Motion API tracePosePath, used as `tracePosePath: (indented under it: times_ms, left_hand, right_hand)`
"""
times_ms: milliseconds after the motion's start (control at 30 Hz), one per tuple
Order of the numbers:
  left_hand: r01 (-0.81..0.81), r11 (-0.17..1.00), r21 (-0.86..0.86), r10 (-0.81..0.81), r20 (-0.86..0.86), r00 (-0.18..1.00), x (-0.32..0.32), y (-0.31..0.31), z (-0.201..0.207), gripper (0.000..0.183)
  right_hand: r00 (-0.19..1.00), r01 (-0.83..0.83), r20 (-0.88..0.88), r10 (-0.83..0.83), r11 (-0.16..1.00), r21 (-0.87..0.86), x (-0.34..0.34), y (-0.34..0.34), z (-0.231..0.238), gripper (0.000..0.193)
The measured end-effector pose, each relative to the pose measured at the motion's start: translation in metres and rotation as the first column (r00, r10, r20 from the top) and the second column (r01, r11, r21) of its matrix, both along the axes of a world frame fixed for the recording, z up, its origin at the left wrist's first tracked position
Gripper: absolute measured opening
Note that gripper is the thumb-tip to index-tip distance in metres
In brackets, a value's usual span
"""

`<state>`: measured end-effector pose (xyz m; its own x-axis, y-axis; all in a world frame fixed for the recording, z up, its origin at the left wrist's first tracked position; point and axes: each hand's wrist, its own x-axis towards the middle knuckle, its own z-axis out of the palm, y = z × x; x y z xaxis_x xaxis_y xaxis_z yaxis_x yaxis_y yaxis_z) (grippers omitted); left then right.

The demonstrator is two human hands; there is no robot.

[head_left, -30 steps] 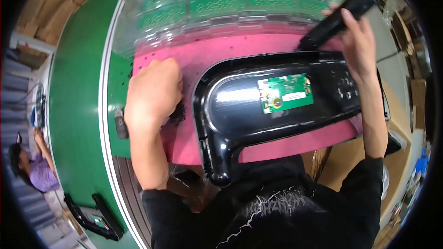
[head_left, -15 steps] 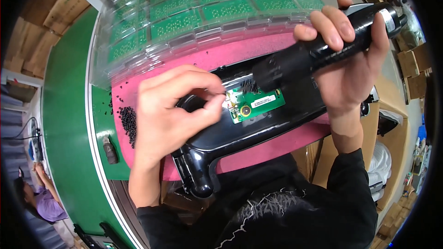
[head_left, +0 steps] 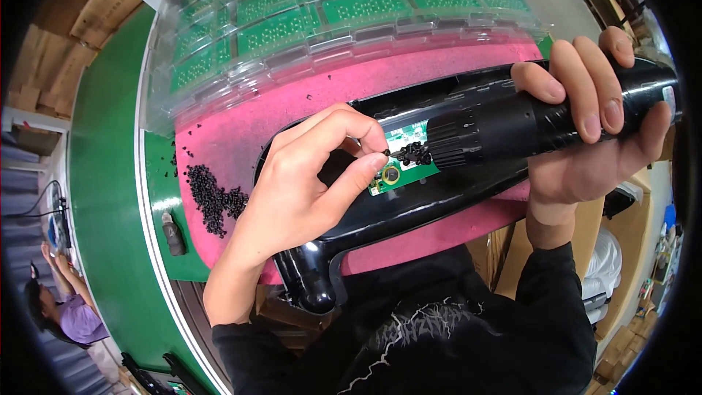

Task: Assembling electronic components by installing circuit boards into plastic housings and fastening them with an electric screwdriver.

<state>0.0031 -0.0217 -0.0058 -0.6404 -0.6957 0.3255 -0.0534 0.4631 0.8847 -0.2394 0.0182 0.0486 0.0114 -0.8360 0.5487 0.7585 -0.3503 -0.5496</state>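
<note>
I see ribbed blk driver (head_left: 504, 128), sm. screws (head_left: 415, 153) clumped at tip; R hand (head_left: 589, 164) wraps it, L hand (head_left: 314, 168) pinches 1 dark piece (head_left: 386, 153). Driver's flatter than b4.

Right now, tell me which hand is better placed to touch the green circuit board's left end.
The left hand, I'd judge: its fingertips appear over that end of the green circuit board, while the right hand is wrapped around the black tool, farther right.

Pink mat (head_left: 248, 121) beneath small black screws (head_left: 208, 201) and glossy black housing (head_left: 420, 208).
</note>
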Motion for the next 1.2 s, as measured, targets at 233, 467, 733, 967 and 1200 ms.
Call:
tracePosePath:
  times_ms: [233, 467, 733, 967, 1200]
  left_hand:
    - [0.016, 1.0, 0.01, -0.016, 0.018, 1.0, -0.002, -0.001, 0.0, 0.013]
    - [0.019, 0.998, 0.058, -0.021, 0.027, 0.999, -0.005, 0.001, -0.004, 0.013]
    - [-0.113, 0.99, -0.087, 0.125, 0.147, 0.981, -0.004, -0.002, -0.002, 0.009]
    - [-0.067, 0.989, -0.13, 0.1, 0.268, 0.958, -0.006, -0.001, 0.0, 0.008]
    - [0.133, 0.969, -0.208, -0.037, 0.412, 0.91, -0.004, 0.001, -0.006, 0.012]
  right_hand:
    - [1.0, 0.0, -0.014, 0.0, 1.0, -0.006, -0.006, 0.001, -0.001, 0.036]
    - [0.999, 0.037, 0.021, -0.035, 0.996, -0.083, 0.004, 0.006, -0.012, 0.036]
    - [0.94, -0.009, -0.34, -0.034, 0.992, -0.125, -0.025, -0.004, -0.007, 0.043]
    - [0.833, 0.211, -0.507, -0.22, 0.975, -0.077, -0.02, -0.012, -0.02, 0.041]
    - [0.788, 0.289, -0.56, -0.256, 0.957, -0.031, -0.013, -0.013, -0.022, 0.036]
